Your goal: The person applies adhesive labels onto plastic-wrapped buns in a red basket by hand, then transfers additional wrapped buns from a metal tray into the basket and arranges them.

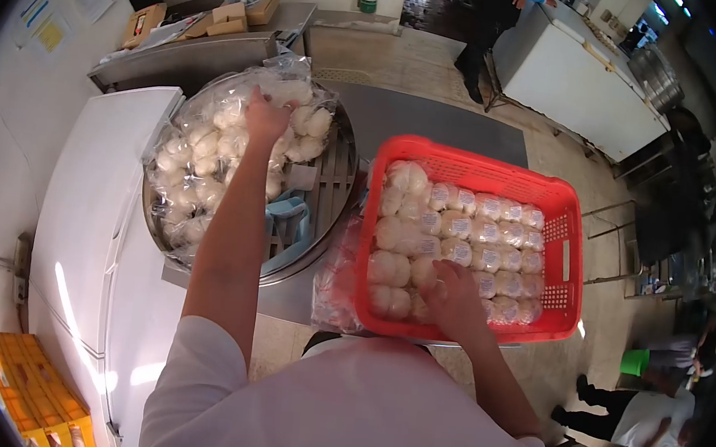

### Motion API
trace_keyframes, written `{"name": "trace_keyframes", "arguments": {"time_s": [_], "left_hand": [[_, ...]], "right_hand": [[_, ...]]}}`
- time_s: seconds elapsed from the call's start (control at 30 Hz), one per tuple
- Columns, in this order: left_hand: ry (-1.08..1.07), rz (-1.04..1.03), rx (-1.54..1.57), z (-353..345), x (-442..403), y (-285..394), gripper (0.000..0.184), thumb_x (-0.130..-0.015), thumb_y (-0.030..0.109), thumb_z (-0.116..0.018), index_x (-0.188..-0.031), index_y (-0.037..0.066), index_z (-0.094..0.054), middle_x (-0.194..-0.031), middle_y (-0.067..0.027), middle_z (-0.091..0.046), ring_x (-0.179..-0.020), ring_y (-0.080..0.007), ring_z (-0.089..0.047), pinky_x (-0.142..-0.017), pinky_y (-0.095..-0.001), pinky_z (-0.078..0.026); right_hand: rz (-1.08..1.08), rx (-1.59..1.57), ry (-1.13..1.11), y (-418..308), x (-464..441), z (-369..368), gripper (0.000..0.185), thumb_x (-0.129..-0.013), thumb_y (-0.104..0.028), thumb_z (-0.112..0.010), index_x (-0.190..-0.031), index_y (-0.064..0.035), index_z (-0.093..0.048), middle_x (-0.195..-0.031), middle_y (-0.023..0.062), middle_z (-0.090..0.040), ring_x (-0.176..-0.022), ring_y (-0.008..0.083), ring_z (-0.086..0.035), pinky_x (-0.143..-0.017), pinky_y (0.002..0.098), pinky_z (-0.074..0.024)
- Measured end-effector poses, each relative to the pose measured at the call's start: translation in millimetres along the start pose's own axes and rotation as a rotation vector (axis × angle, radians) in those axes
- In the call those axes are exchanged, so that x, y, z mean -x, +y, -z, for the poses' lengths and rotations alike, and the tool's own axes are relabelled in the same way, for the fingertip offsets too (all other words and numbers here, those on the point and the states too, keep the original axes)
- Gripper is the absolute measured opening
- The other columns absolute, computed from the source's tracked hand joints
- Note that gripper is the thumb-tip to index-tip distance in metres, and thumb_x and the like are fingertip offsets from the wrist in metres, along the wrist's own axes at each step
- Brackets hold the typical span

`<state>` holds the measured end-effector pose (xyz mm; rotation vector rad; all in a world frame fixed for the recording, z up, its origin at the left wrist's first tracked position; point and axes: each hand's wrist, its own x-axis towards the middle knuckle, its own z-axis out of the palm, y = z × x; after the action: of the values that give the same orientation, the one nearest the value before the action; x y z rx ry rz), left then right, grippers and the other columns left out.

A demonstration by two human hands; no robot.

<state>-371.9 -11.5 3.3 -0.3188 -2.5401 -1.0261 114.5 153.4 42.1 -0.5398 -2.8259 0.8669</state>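
My left hand point(269, 118) reaches over a round metal tray point(349, 189) on the left. Its thumb and a finger are apart around a clear bag of white buns point(287, 91) at the tray's far side. Several more bagged buns point(206, 155) fill the tray's left part. On the right, a red plastic crate point(575, 251) holds rows of bagged buns, many with printed labels. My right hand point(453, 304) rests on the near rows in the crate, fingers spread, touching a bagged bun point(423, 272). The undersides of its fingers are hidden.
A light blue strap-like item point(290, 218) lies in the tray. Clear plastic bags point(336, 281) sit between tray and crate. Cardboard boxes point(229, 18) stand on a back bench. A white chest freezer point(571, 80) is at the back right. Other people point(643, 423) stand at right and back.
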Motion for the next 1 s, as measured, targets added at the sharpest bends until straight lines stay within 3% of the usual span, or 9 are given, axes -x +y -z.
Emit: {"name": "trace_keyframes", "arguments": {"time_s": [0.13,0.17,0.27,0.4,0.6,0.7,0.83,0.93,1.0], "left_hand": [[-0.101,-0.073,0.107,4,-12,-9,0.037,-0.081,0.026,-0.085,-0.105,0.0,-0.075,-0.09,-0.0127,-0.074,-0.089,-0.0369,-0.069,-0.089,-0.0437,-0.054],[-0.067,-0.121,0.181,7,-6,-13,0.018,-0.088,0.017,-0.078,-0.096,0.001,-0.076,-0.094,-0.0142,-0.076,-0.083,-0.0297,-0.071,-0.081,-0.0392,-0.055],[-0.085,-0.196,0.681,41,26,26,0.009,-0.092,0.003,-0.069,-0.099,0.0,-0.075,-0.103,-0.0126,-0.078,-0.09,-0.0197,-0.072,-0.08,-0.0335,-0.055],[-0.318,-0.031,1.046,100,103,103,0.022,-0.093,-0.012,-0.057,-0.101,0.001,-0.073,-0.105,-0.007,-0.077,-0.096,-0.0118,-0.069,-0.084,-0.027,-0.054],[-0.759,-0.349,1.127,118,251,163,0.04,-0.071,-0.018,-0.07,-0.107,-0.001,-0.068,-0.133,-0.0077,-0.065,-0.117,-0.0185,-0.064,-0.092,-0.0301,-0.056],[-0.997,0.134,1.291,125,291,174,0.048,-0.084,-0.001,-0.079,-0.129,0.002,-0.063,-0.135,-0.0128,-0.061,-0.127,-0.0229,-0.058,-0.099,-0.0364,-0.056],[-1.067,0.005,1.011,126,313,179,0.075,-0.083,0.005,-0.084,-0.147,0.005,-0.045,-0.138,-0.0112,-0.055,-0.128,-0.024,-0.058,-0.096,-0.0388,-0.06],[-1.197,-0.165,0.799,107,298,177,0.069,-0.092,0.023,-0.079,-0.148,0.004,-0.044,-0.135,-0.0111,-0.058,-0.123,-0.0235,-0.062,-0.092,-0.0411,-0.061],[-1.299,0.379,1.069,95,291,188,0.055,-0.1,0.026,-0.068,-0.145,0.001,-0.048,-0.129,-0.0144,-0.063,-0.118,-0.0258,-0.065,-0.095,-0.0423,-0.059]], "right_hand": [[0.05,-0.044,0.055,10,7,4,0.051,-0.09,-0.023,-0.074,-0.132,0.0018,-0.06,-0.134,0.0271,-0.059,-0.124,0.0452,-0.055,-0.105,0.053,-0.0472],[0.012,-0.062,0.06,12,7,7,0.051,-0.09,-0.022,-0.076,-0.133,0.0018,-0.06,-0.135,0.0261,-0.059,-0.126,0.0431,-0.055,-0.106,0.0509,-0.0474],[-0.074,-0.154,0.063,14,1,22,0.054,-0.089,-0.019,-0.079,-0.135,0.002,-0.059,-0.138,0.0236,-0.059,-0.129,0.0369,-0.057,-0.107,0.0456,-0.048],[-0.013,-0.448,0.119,-15,-31,40,0.052,-0.092,-0.019,-0.077,-0.136,0.0022,-0.06,-0.133,0.0204,-0.063,-0.127,0.0298,-0.06,-0.104,0.0413,-0.0505],[0.093,-0.668,-0.146,-46,-43,29,0.042,-0.094,-0.021,-0.075,-0.13,-0.0013,-0.066,-0.121,0.0158,-0.068,-0.117,0.0261,-0.064,-0.094,0.0398,-0.0522],[-0.024,-0.777,-0.13,-39,-26,31,0.03,-0.096,-0.018,-0.073,-0.121,-0.0017,-0.072,-0.115,0.014,-0.07,-0.11,0.026,-0.066,-0.089,0.0381,-0.0541],[-0.045,-0.727,0.071,-20,-19,26,0.032,-0.094,-0.019,-0.075,-0.122,-0.0038,-0.071,-0.112,0.013,-0.069,-0.105,0.0285,-0.066,-0.086,0.0393,-0.0558],[0.434,-0.338,0.194,-20,-25,55,0.043,-0.092,-0.018,-0.077,-0.129,-0.0023,-0.063,-0.117,0.013,-0.069,-0.099,0.0293,-0.067,-0.094,0.0389,-0.053],[0.489,-0.21,0.25,-30,-22,70,0.05,-0.086,-0.016,-0.081,-0.131,-0.0034,-0.062,-0.118,0.0139,-0.069,-0.1,0.033,-0.066,-0.094,0.0413,-0.0535]]}}
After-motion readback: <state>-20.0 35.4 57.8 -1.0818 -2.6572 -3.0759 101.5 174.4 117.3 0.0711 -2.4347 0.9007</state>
